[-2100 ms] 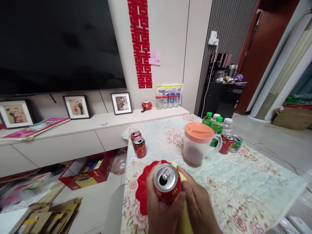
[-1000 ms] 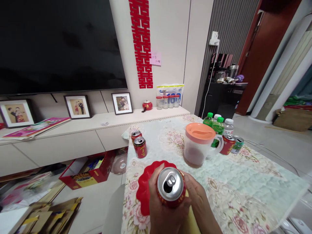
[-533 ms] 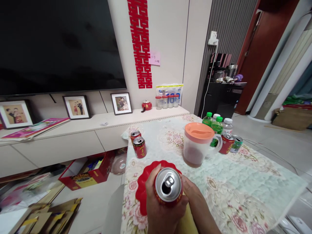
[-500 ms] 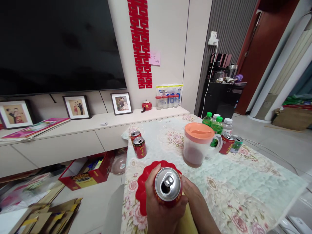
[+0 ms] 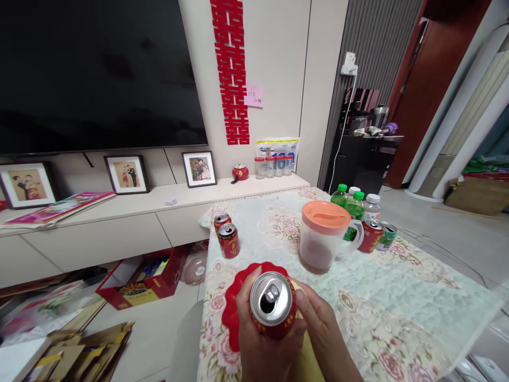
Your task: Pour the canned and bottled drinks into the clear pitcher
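Note:
My left hand (image 5: 260, 339) is wrapped round an opened red drink can (image 5: 272, 302), its top tilted toward me. My right hand (image 5: 318, 323) presses a yellow cloth (image 5: 306, 361) against the can's right side; much of the cloth is hidden by my hands. Beneath the can lies a red scalloped plate (image 5: 234, 284), partly covered. Two more opened red cans (image 5: 229, 243) stand just beyond it to the left. A clear pitcher (image 5: 318, 246) with an orange lid stands past my right hand.
Green-capped and white-capped bottles (image 5: 358, 204), a red can (image 5: 370, 236) and a green can (image 5: 386, 237) stand at the table's right edge. A flowered tablecloth (image 5: 374, 302) covers the table. Left on the floor are a red box (image 5: 139, 286) and flattened cardboard (image 5: 79, 355).
My right hand has shifted slightly with the cloth, and more yellow shows beside the can's rim. The can has turned a little in my left hand.

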A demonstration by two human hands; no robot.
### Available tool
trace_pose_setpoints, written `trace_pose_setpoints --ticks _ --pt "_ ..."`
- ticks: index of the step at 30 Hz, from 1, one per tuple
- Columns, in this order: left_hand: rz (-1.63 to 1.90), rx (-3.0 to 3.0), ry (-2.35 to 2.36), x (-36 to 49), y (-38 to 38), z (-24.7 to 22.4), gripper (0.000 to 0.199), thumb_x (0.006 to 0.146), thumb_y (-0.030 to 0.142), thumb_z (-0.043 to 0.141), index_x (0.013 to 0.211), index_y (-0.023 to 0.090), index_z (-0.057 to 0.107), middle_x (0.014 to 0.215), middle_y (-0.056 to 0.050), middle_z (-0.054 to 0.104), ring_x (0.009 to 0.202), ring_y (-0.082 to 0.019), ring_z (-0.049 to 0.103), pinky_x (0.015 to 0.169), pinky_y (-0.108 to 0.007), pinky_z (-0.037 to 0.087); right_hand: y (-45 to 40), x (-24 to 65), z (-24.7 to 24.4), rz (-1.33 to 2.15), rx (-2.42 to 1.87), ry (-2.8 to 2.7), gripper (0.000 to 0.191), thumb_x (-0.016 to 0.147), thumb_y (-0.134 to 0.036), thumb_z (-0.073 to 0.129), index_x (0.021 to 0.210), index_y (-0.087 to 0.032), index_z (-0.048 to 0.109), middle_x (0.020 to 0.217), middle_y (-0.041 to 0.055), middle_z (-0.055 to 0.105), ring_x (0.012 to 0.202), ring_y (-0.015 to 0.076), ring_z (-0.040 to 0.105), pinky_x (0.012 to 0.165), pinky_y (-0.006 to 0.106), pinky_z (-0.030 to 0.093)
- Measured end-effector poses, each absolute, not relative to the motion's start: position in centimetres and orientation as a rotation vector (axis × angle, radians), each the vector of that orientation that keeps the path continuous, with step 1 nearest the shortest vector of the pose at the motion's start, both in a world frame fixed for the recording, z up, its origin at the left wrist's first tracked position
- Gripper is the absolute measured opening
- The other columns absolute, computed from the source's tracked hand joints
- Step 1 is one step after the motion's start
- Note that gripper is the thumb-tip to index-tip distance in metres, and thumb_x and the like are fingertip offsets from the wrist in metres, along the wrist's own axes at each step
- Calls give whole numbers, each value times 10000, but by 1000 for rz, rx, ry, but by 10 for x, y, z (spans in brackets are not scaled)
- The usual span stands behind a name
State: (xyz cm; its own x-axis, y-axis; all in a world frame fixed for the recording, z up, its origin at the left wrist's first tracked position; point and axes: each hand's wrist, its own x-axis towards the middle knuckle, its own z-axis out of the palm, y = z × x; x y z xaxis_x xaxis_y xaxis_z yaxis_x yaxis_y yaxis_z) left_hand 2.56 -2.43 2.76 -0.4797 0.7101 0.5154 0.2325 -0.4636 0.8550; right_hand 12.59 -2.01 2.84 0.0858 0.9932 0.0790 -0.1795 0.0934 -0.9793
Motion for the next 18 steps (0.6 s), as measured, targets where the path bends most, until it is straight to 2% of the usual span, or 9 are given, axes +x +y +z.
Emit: trace_pose_setpoints --ticks 3,7,11,14,18 --pt "2035 1381 1350 28 -26 27 786 755 687 821 1334 206 592 1194 -116 732 1035 -294 766 877 -433 655 -20 123 28 1245 -998 -966 411 919 -595 710 1122 -257 826 1242 81 807 1181 281 726 1092 393 544" --pt "2101 1407 1323 30 -27 25 790 777 727 787 1349 225 576 1227 -111 713 1059 -283 751 878 -418 649 -24 117 33 1434 -847 -828 342 933 -584 686 1020 -285 826 1122 57 839 1078 276 769 1022 396 591" --pt "2058 1342 1396 28 -26 26 807 760 747 775 1330 209 579 1294 -139 675 1104 -305 729 893 -439 646 -28 114 36 1467 -918 -789 435 884 -657 705 1033 -271 842 1118 78 840 1071 295 771 962 401 625" --pt "2017 1284 1408 25 -26 28 800 727 714 809 1308 209 589 1262 -127 687 1105 -313 726 896 -445 648 -29 115 35 1463 -969 -797 520 833 -716 725 1047 -259 851 1149 89 834 1086 306 765 975 417 625" --pt "1968 1206 1376 22 -24 27 873 641 658 880 1326 208 581 1266 -136 681 1128 -336 718 925 -465 640 -26 116 30 1461 -948 -791 479 847 -681 733 1052 -262 846 1153 80 830 1093 297 763 987 411 615"
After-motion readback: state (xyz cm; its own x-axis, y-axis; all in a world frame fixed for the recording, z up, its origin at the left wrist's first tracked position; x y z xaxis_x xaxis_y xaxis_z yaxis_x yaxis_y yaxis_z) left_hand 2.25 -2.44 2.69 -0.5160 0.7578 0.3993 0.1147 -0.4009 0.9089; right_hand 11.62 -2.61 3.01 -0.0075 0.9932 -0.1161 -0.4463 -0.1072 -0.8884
